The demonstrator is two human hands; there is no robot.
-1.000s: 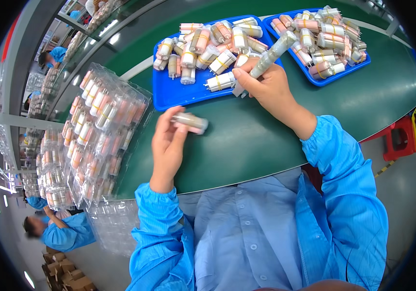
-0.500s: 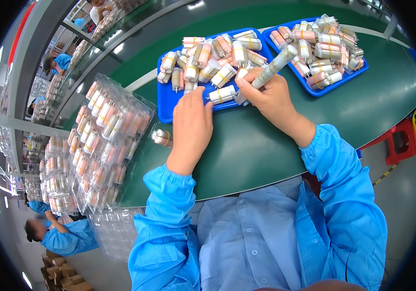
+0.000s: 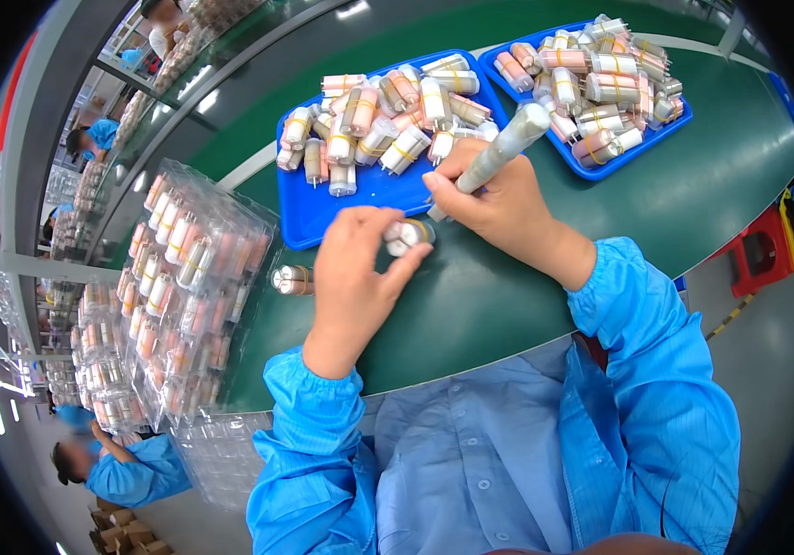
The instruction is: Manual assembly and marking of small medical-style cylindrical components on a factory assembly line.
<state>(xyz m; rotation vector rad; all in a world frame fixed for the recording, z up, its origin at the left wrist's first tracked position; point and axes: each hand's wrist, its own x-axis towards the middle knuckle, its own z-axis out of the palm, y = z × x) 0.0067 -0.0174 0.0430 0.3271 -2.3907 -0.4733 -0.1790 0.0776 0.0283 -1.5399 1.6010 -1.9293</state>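
Note:
My left hand point(image 3: 349, 287) grips a banded bundle of small cylinders point(image 3: 406, 238) between thumb and fingers, its white round ends turned up. It is held just off the front edge of a blue tray point(image 3: 309, 211) with many similar pink, white and grey bundles in it. In my right hand point(image 3: 508, 203) is a thick-handled tool wrapped in greyish, tape-like material point(image 3: 506, 146), gripped like a pen. Its lower end points toward the bundle, apart from it; the tip's kind is unclear. Beside my left wrist, another banded bundle point(image 3: 292, 280) lies on the green table point(image 3: 471, 305).
A second blue tray point(image 3: 642, 165), heaped with bundles, stands at the far right. Stacked clear plastic blister trays point(image 3: 170, 296) filled with bundles crowd the left side. A red stool point(image 3: 756, 250) is beyond the right table edge. Other people in blue sit far left.
My left hand has taken a bundle from the front of the tray and brought it nearer. My right hand keeps the tool, its end now by the bundle. The view has shifted slightly.

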